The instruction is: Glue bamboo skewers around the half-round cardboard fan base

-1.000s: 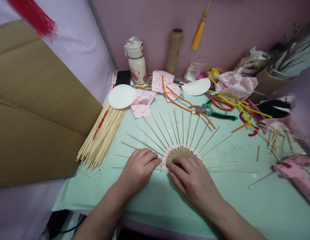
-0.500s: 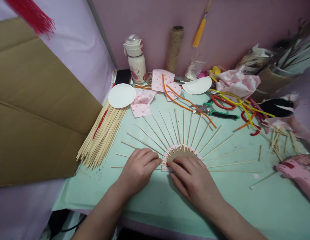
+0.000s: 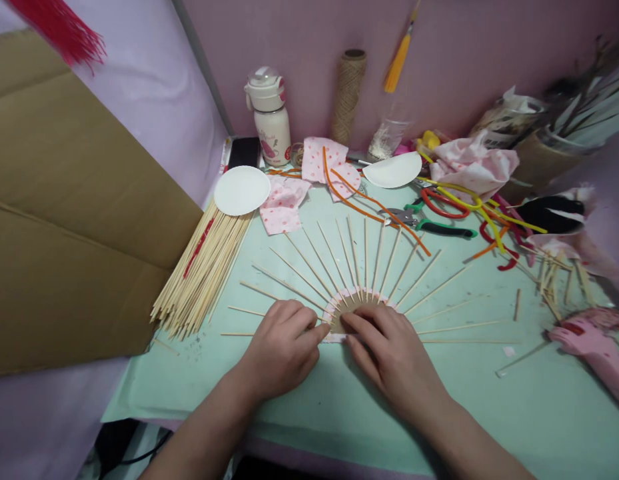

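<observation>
A half-circle of brown cardboard (image 3: 345, 323) with a pink dotted rim lies on the table, its straight edge toward me. Thin bamboo sticks (image 3: 303, 288) fan out from its curved edge. At its left end is my left hand (image 3: 288, 345), fingers curled and closed, thumb and forefinger at the inner end of a low stick; the exact contact is hidden. Over the right half rests my right hand (image 3: 386, 343), fingers bent on the cardboard and thumb near the straight edge. It covers the inner ends of the sticks on the right.
Left are a bundle of bamboo sticks (image 3: 202, 273), a white paper disc (image 3: 242, 191) and a large cardboard sheet (image 3: 79, 220). Behind lie pink cloth pieces (image 3: 283, 205) and green-handled pliers (image 3: 446, 230). A pink glue gun (image 3: 592, 340) and cut stick ends (image 3: 554, 280) are right.
My left fingertips have shifted slightly right along the cardboard. My right hand has moved a little right, uncovering more of the cardboard's middle. The sticks keep their fan layout.
</observation>
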Demonstrator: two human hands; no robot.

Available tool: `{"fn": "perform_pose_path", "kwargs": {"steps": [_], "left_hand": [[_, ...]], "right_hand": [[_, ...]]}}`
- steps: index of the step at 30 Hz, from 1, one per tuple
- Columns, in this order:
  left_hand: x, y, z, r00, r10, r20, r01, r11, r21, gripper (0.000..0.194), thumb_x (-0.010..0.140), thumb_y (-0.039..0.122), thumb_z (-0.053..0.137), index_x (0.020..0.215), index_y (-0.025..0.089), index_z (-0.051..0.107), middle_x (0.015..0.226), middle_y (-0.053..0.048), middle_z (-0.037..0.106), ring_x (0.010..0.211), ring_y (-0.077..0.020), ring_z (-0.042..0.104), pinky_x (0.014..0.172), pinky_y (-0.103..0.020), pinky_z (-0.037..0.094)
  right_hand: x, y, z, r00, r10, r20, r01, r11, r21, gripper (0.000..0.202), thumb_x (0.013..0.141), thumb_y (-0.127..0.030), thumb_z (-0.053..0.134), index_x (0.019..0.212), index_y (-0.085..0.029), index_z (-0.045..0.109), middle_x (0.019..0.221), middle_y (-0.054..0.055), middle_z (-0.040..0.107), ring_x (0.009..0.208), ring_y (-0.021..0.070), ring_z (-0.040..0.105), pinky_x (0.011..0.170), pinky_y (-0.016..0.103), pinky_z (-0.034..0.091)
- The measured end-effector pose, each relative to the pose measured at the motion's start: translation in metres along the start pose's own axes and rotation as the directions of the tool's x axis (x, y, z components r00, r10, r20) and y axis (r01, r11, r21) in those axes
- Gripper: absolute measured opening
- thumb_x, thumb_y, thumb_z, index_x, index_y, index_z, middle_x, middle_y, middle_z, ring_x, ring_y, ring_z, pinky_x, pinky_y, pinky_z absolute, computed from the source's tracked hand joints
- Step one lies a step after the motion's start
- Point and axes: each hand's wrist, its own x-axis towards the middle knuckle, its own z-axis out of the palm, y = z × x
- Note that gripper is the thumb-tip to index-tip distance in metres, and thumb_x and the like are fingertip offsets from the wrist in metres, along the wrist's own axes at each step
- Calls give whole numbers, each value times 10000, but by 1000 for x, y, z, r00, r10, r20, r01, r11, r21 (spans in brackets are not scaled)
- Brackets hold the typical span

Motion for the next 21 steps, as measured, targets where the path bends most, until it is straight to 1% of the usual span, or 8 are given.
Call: {"fn": "perform_pose_path", "kwargs": {"steps": [3, 6, 9, 11, 14, 16, 19, 21], "left_hand": [[0, 1, 1, 1000, -11, -2, 11, 1000, 8, 230, 882, 104, 511, 1016, 148, 692, 809, -56, 609, 791, -209, 472, 718, -369, 397], [1, 1, 0, 996, -66, -58, 69, 996, 52, 236, 875, 86, 512, 1009, 149, 696, 806, -57, 611, 800, -213, 480, 722, -373, 392], [5, -2, -8, 983, -142, -119, 156, 980, 120, 246, 865, 57, 519, 1008, 150, 697, 862, -68, 632, 854, -224, 504, 752, -380, 396], [12, -9, -17, 978, -181, -101, 196, 967, 161, 242, 887, 61, 521, 1025, 156, 695, 938, -78, 650, 913, -236, 522, 783, -385, 401], [30, -21, -33, 973, -227, 35, 215, 954, 208, 197, 950, 135, 533, 1060, 177, 691, 1033, -78, 661, 983, -249, 547, 818, -392, 399], [44, -30, -40, 964, -211, 161, 172, 959, 227, 187, 965, 159, 537, 1072, 188, 688, 1095, -78, 657, 1046, -266, 546, 847, -403, 392], [62, -41, -40, 932, -165, 321, 111, 977, 181, 148, 965, 194, 566, 1046, 201, 689, 1136, -63, 650, 1088, -264, 533, 876, -400, 373], [68, -46, -37, 916, -146, 373, 100, 985, 140, 127, 966, 216, 573, 1024, 205, 686, 1094, -51, 656, 1069, -251, 532, 875, -389, 358]], "right_hand": [[0, 0, 1, 1000, 12, 12, -12, 1000, -13, 235, 976, -225, 510, 1131, -144, 666, 991, 113, 633, 905, 255, 569, 781, 427, 472], [1, 0, 2, 1000, 20, 23, -20, 1000, -12, 243, 975, -234, 516, 1154, -152, 658, 995, 111, 632, 908, 256, 565, 771, 429, 481], [1, 1, 2, 999, 21, 28, -21, 1000, -5, 248, 974, -231, 515, 1164, -149, 653, 1003, 113, 633, 911, 257, 564, 769, 432, 484], [1, 1, 2, 999, 20, 31, -20, 1000, -1, 243, 975, -227, 512, 1154, -147, 655, 1005, 114, 635, 915, 257, 564, 771, 433, 484], [1, 1, 2, 999, 18, 28, -18, 1000, 2, 241, 978, -228, 505, 1150, -148, 655, 1000, 110, 636, 916, 253, 565, 775, 433, 484], [1, 2, 2, 1000, 18, 26, -18, 1000, 2, 242, 981, -232, 500, 1149, -148, 654, 999, 109, 636, 915, 250, 566, 776, 430, 483], [1, 2, 2, 999, 21, 30, -21, 1000, 3, 248, 983, -240, 494, 1145, -147, 657, 1005, 112, 638, 920, 249, 569, 778, 425, 483], [2, 1, 1, 999, 28, 33, -28, 1000, 0, 256, 983, -241, 490, 1151, -147, 660, 1006, 114, 640, 923, 249, 574, 782, 423, 483]]}}
